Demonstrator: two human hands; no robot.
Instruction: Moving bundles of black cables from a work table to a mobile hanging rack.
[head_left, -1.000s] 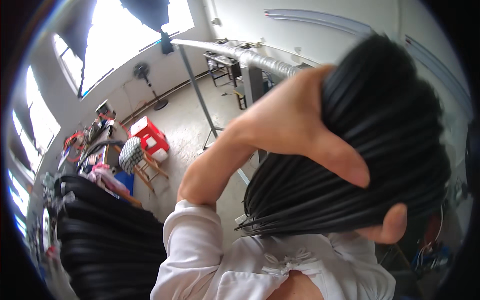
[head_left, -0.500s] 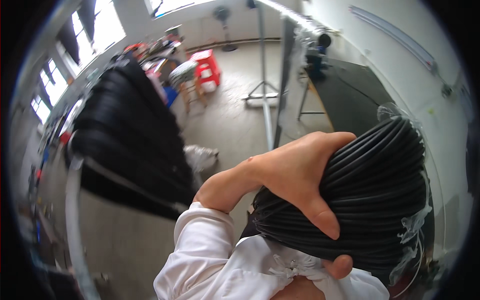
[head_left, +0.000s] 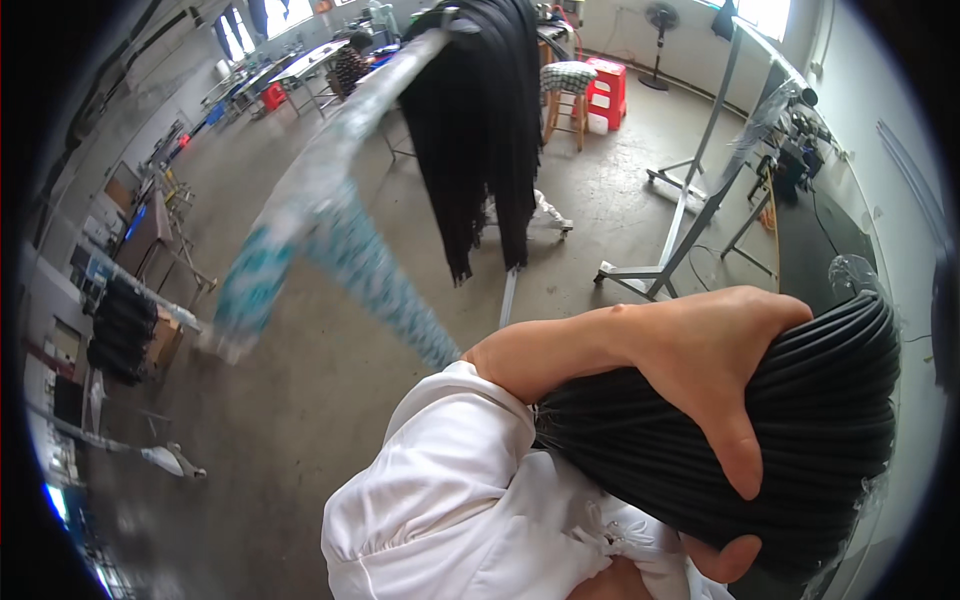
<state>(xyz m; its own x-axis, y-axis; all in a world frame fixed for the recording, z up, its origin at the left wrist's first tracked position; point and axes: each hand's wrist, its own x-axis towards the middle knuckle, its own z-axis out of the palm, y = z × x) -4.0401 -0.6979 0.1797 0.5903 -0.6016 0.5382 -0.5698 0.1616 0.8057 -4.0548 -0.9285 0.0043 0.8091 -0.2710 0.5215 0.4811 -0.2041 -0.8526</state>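
Observation:
A thick bundle of black, cord-like strands (head_left: pixel 650 430) lies across in front of me, at the lower right. My left hand (head_left: pixel 700 360) clasps it from above, thumb pointing down over the near side and fingers hooked over the far edge, their tips hidden. From beneath, my right hand (head_left: pixel 722 560) supports the near side. Only a little of that hand shows. Clear plastic film (head_left: pixel 850 275) clings to the bundle's right end. The strands gather tightly near my left forearm (head_left: pixel 550 350).
To the left, a rack bar wrapped in film and teal-patterned cloth (head_left: pixel 330 170) carries more hanging black strands (head_left: pixel 480 130). A wheeled metal frame (head_left: pixel 690 210) stands ahead, beside a dark table (head_left: pixel 815 235). Farther off are a stool (head_left: pixel 567 85), a red plastic stool (head_left: pixel 608 95) and a fan (head_left: pixel 660 40).
The view has swung left, so the rack, stools and frame appear farther right, and more of the room's left side shows. Both hands keep their hold on the bundle.

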